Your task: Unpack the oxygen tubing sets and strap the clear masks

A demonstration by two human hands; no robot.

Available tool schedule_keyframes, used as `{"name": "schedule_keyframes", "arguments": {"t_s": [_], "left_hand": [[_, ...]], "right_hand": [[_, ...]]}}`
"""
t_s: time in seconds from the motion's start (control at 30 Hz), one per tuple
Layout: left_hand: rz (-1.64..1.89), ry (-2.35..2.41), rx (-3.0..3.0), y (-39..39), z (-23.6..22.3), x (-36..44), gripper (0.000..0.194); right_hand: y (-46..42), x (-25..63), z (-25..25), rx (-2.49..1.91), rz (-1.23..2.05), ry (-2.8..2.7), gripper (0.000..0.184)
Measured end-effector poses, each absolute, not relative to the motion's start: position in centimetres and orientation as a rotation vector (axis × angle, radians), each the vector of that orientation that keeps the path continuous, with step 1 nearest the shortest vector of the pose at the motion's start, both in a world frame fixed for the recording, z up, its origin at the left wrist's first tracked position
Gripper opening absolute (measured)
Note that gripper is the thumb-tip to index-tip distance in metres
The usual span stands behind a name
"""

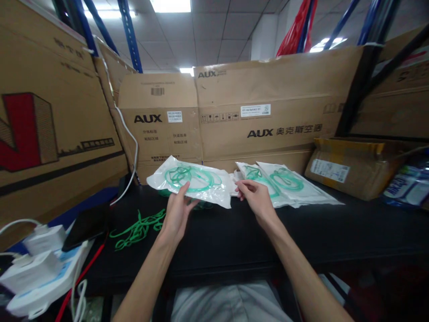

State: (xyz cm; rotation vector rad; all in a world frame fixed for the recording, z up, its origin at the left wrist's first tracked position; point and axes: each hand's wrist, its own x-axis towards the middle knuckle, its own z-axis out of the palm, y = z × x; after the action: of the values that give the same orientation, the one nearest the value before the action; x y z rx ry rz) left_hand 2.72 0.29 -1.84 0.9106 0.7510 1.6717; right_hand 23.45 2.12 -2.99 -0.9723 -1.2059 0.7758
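My left hand (177, 213) holds a clear plastic bag (191, 180) with coiled green tubing inside, lifted a little above the black table (234, 237). The fingers are closed on the bag's lower edge. My right hand (255, 197) is at the bag's right corner, fingers pinched together near it; I cannot tell whether it grips the bag. Just right of that hand lies a stack of similar sealed bags (288, 183) with green tubing.
Loose green tubing (137, 229) lies on the table at the left. A black phone (86, 226), white chargers (40, 250) and cables sit at the far left. Cardboard boxes (261, 112) wall the back. A taped brown parcel (348, 167) stands at the right.
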Motion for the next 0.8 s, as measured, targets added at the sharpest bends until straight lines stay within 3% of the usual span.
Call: {"name": "schedule_keyframes", "arguments": {"t_s": [0.27, 0.4, 0.8], "left_hand": [[1.438, 0.809, 1.127, 0.2, -2.2, 2.9, 0.047], [1.343, 0.891, 1.210, 0.9, -2.5, 2.9, 0.048], [1.656, 1.034, 0.859, 6.2, -0.5, 1.8, 0.016]], "right_hand": [[2.7, 23.4, -3.6, -0.870, 1.178, -1.127, 0.033], [3.1, 23.4, -3.7, -0.777, 1.359, -1.012, 0.024], [1.7, 27.9, -0.7, -0.907, 1.339, -1.137, 0.018]]}}
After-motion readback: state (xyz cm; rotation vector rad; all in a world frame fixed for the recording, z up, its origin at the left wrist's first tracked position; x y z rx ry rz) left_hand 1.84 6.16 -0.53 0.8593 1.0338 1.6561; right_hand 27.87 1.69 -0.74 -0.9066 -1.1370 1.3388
